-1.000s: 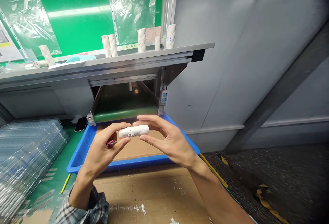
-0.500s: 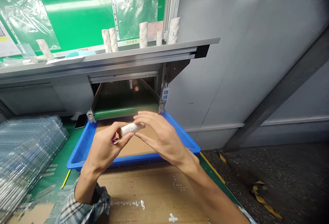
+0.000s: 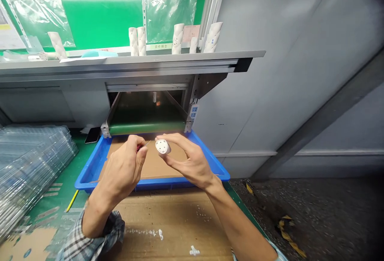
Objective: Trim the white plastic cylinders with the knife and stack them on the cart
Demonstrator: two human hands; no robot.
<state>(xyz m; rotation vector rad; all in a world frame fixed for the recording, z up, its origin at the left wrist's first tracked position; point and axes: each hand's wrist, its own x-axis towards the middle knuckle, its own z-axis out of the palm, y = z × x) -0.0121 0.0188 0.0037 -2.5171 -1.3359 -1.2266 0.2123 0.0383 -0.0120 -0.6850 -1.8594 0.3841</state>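
In my right hand is a white tube-shaped piece, pinched between thumb and fingers. Its oval end, with several small dark holes, faces me. My left hand is closed around a small thin-tipped tool with a pinkish-red handle. The metal tip points at the white piece, a small gap apart; most of the handle is hidden by my fingers. Both hands are over a blue tray lined with brown cardboard.
Behind the tray is a green conveyor belt, with a small white piece far back. Several twisted white tubes stand on the metal shelf above. Clear plastic trays are stacked at left, near a phone. Flat cardboard lies in front.
The white piece has turned from sideways to end-on towards me. My left hand has come off it and moved slightly left, and the tool's tip now shows.
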